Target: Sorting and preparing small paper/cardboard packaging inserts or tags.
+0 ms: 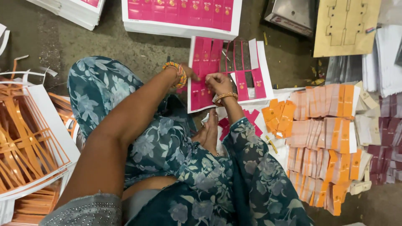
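Observation:
I sit on the floor in blue floral clothes. A pink die-cut printed sheet (234, 69) with white borders lies in front of my knees; several pieces are punched out of it, leaving gaps. My left hand (189, 74), with beaded bangles on the wrist, presses on the sheet's left edge. My right hand (217, 83), wearing a gold bangle, pinches a pink piece in the lower middle of the sheet. A few loose pink pieces (251, 118) lie by my foot (209, 132).
A stack of uncut pink sheets (182, 16) lies beyond. Rows of punched orange-and-pink cards (324, 138) are piled at right, maroon ones (387, 138) further right. Orange waste frames (29, 142) lie stacked at left. A wooden die board (345, 27) and metal box (291, 14) are at top right.

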